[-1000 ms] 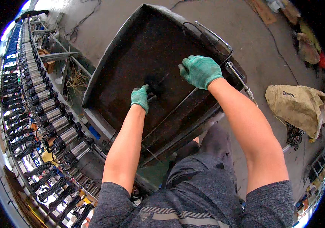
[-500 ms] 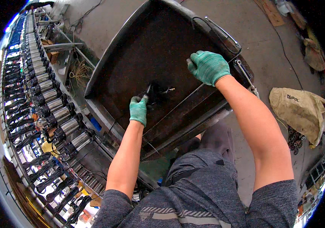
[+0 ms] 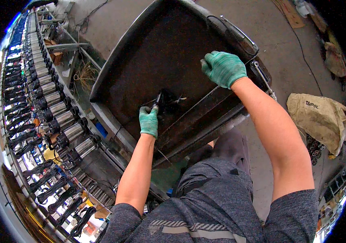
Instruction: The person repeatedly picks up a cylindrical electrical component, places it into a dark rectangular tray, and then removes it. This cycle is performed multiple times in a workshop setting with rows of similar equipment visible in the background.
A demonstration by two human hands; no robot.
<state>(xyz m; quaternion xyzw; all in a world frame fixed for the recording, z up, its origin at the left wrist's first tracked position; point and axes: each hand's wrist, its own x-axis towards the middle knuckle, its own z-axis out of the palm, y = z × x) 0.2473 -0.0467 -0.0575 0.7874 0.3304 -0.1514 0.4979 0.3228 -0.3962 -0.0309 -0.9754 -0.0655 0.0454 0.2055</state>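
My left hand point(image 3: 148, 122), in a green glove, is closed around a slim dark piece point(image 3: 158, 99) that points up and away from me. Beside it, over the dark tray-like top point(image 3: 156, 52), lies a black tangle point(image 3: 168, 99) with a thin, light-tipped end; its exact kind is too dark to make out. My right hand point(image 3: 224, 69), gloved in green too, hovers over the right part of the top. Its fingers are curled in, and whatever they hold, if anything, is hidden.
Metal wrenches point(image 3: 258, 69) and a black cord point(image 3: 238, 42) lie along the right rim. At left runs a long row of metal cylinders point(image 3: 69, 133) with coiled black cables point(image 3: 61, 200). A beige sack point(image 3: 319, 121) sits on the floor at right.
Both hands stay nearly in place. My left hand has shifted slightly right and down, my right hand slightly up and right; the slim piece stands a little more upright.
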